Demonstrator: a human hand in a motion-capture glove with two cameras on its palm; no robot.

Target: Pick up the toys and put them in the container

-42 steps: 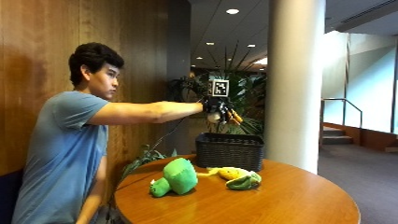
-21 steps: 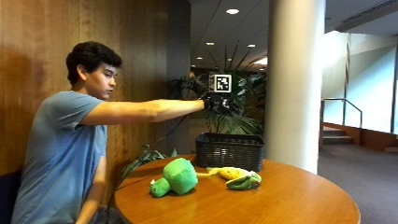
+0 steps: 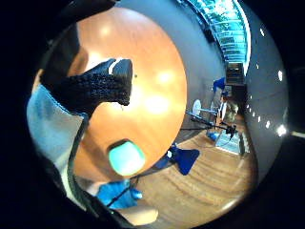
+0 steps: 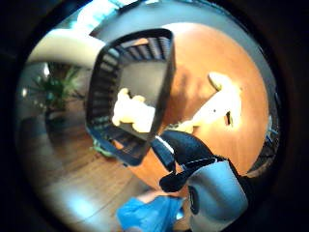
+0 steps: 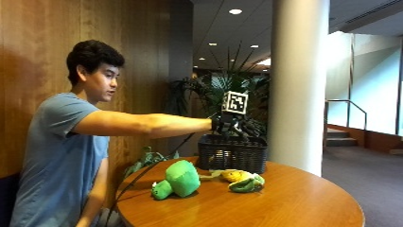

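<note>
Wood panelling runs behind me and a white column [image 5: 300,85] stands past the round wooden table [image 5: 296,208], with potted plants [image 5: 236,101] between. My gloved right hand [image 5: 228,124] hangs above the black slatted basket [image 5: 232,153], which sits near the table's far edge; its fingers look loosely spread and hold nothing. Inside the basket lies one pale yellow plush toy [image 4: 131,111]. On the tabletop just in front of the basket rest a green plush toy [image 5: 178,179] and a yellow-and-green plush toy [image 5: 243,180], with bare wood stretching toward the near rim.
</note>
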